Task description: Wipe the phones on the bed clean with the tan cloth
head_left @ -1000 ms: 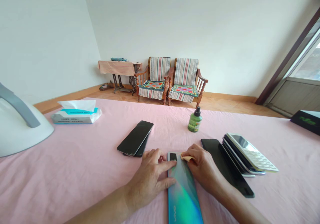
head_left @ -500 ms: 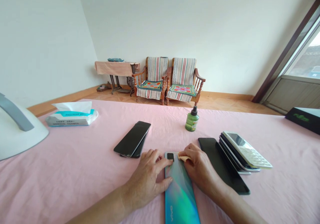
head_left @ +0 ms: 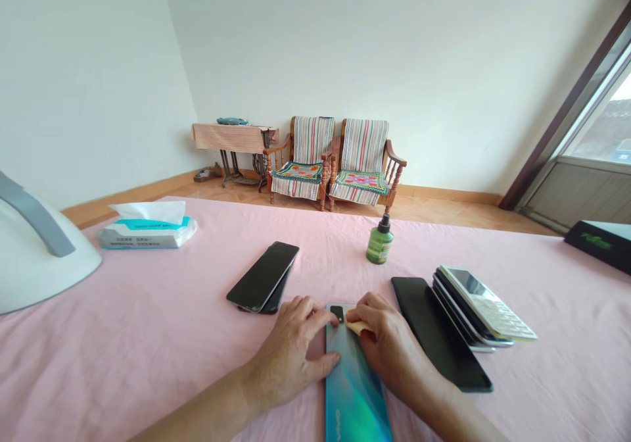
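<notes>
A blue-green smartphone (head_left: 352,389) lies back up on the pink cloth, its camera block at the far end. My left hand (head_left: 296,340) holds it steady, index fingertip beside the camera block and thumb on the left edge. My right hand (head_left: 387,337) is closed on a small pale yellow cloth (head_left: 359,324), pressed to the phone's back just right of the camera block. That palm hides part of the phone's right edge. Close by on the right lies a black smartphone (head_left: 438,333), screen up.
A stack of several phones (head_left: 483,304) stands at right, a white one on top. Two dark phones (head_left: 263,277) overlap at left. Beyond are a green spray bottle (head_left: 379,241), a tissue pack (head_left: 148,233), a white appliance (head_left: 44,251) and a black box (head_left: 599,243).
My right hand has slid the cloth slightly left, closer to the camera block. My left hand keeps its hold. The whole view has shifted a little.
</notes>
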### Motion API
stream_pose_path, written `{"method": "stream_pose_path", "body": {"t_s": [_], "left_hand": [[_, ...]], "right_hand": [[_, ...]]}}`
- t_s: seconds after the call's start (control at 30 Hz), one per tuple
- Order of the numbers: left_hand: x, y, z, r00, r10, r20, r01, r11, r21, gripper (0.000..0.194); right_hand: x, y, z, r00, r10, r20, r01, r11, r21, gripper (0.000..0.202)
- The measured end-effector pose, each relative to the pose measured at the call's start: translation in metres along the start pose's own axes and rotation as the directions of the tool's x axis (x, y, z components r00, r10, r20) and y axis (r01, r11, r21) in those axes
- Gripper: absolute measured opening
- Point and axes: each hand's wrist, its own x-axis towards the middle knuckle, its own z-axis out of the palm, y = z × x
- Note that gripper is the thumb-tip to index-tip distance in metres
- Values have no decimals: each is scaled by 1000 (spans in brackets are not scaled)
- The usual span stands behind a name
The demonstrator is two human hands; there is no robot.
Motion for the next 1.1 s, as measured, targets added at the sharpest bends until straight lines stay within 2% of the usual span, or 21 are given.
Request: {"method": "stream_pose_path", "body": {"t_s": [0.13,0.23,0.37,0.47,0.67,0.9,1.1], "left_hand": [[-1,-4,3,998,-51,-22,50,998,-47,47],[-1,-6,3,997,-72,12,73,997,-41,59],[0,-7,2,997,-77,29,78,996,-38,61],[0,-5,1,994,-102,35,103,994,-41,63],[0,-5,1,994,-103,35,104,994,-42,63],[0,-6,0,995,-93,35,95,995,-43,62],[1,-5,0,995,-93,29,95,995,-43,63]], "right_hand": [[-2,-5,6,1000,-25,7,25,1000,18,32],[-1,-9,7,999,-44,21,43,998,42,32],[0,-12,4,995,-73,70,68,995,66,33],[2,-12,1,995,-45,84,40,997,58,35],[4,-18,6,992,-33,119,32,999,16,33],[7,-24,-4,987,-4,161,26,991,-133,33],[5,-23,3,989,-48,140,58,996,-71,29]]}}
